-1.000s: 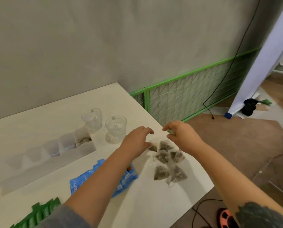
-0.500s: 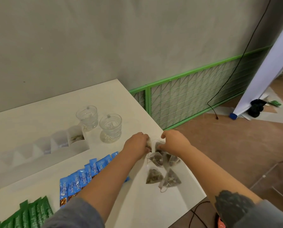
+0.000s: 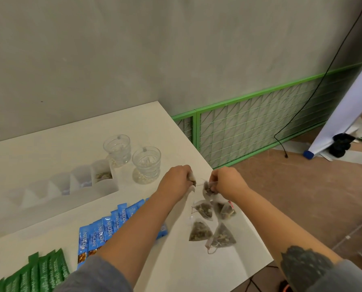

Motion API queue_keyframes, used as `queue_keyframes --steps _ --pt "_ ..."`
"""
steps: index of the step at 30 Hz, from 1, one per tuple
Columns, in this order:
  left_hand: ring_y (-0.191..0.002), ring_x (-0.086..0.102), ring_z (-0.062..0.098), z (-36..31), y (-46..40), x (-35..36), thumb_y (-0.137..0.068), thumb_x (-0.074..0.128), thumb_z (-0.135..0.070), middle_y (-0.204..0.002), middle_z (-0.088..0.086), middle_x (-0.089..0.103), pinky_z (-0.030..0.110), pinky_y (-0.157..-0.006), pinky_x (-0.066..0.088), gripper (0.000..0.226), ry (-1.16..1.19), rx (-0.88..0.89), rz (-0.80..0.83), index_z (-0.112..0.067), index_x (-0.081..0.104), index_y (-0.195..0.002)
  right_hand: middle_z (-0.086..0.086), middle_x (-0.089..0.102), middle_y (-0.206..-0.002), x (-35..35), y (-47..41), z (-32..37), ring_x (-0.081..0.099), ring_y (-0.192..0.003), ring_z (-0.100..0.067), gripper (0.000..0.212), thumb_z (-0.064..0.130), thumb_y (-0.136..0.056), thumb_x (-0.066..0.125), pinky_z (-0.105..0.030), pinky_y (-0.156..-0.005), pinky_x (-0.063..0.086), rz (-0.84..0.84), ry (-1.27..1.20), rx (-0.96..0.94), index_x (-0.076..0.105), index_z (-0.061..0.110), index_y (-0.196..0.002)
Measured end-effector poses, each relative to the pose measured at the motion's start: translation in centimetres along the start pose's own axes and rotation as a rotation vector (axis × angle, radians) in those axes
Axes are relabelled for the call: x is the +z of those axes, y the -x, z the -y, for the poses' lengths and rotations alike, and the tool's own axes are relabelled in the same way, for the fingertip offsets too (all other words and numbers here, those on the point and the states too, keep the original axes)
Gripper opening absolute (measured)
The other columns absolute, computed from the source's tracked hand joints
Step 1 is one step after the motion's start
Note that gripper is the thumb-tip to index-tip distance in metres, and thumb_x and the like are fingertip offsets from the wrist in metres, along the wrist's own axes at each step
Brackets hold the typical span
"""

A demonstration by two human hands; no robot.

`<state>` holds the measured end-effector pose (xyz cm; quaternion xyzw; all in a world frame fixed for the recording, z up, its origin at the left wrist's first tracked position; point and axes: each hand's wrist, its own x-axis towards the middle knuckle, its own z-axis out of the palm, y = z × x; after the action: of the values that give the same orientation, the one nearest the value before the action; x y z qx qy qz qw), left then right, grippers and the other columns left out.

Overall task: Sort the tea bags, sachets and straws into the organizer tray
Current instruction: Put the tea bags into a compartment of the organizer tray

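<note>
**Mesh pyramids, one in each hand**

Mesh tea bags are what we have hold of: our left hand has its fingers curled round one tea bag, and our right hand pinches a second tea bag at its top, both just above the table. Four more loose tea bags lie near the table's right edge, below our hands.

To do this step well, we judge, lift each bag free of its neighbours first (the strings look tangled), then carry them left to the organizer tray, whose far compartment already holds a tea bag. Drop them straight down so the tags don't catch on a divider.

Two glass cups stand between our hands and the tray, close enough that a low sweep could knock one, so pass in front of them. Blue sachets lie fanned under our left forearm, green sachets at the near left. We see no straws.
</note>
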<state>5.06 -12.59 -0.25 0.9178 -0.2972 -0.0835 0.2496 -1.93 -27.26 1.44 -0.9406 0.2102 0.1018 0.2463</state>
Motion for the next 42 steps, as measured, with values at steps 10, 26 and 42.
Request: queue_keyframes --steps 10,26,42 --pt "-0.079 0.057 0.018 -0.7 -0.2 -4.1 -0.080 0.066 -0.007 -0.087 0.001 0.063 0.029 -0.069 0.044 0.007 0.112 0.030 -0.171 -0.011 0.062 -0.083 -0.006 0.071 -0.086 -2.7 0.7 1.0 0.067 -0.084 -0.019 0.024 -0.008 -0.082 0.059 -0.030 -0.080 0.055 -0.178 -0.236 -0.145 0.060 0.016 -0.078" --pt "-0.059 0.049 -0.008 1.8 2.7 -13.2 -0.080 0.069 -0.006 -0.071 -0.014 0.054 -0.001 -0.061 0.035 0.007 0.146 0.062 -0.371 -0.008 0.064 -0.084 0.002 0.065 -0.073 -6.2 2.1 11.0 0.063 -0.069 -0.017 0.030 -0.006 -0.080 0.064 -0.031 -0.073 0.056 -0.324 -0.488 -0.381 0.059 0.022 -0.071" --pt "-0.062 0.048 -0.002 10.6 5.0 -19.9 -0.081 0.069 -0.010 -0.068 -0.016 0.051 0.009 -0.056 0.031 0.015 0.049 -0.096 -0.439 -0.020 0.058 -0.079 0.011 0.060 -0.066 -4.1 2.3 22.7 0.057 -0.053 0.004 0.033 -0.008 -0.079 0.064 -0.016 -0.059 0.051 -0.272 -0.580 -0.615 0.057 0.023 -0.069"
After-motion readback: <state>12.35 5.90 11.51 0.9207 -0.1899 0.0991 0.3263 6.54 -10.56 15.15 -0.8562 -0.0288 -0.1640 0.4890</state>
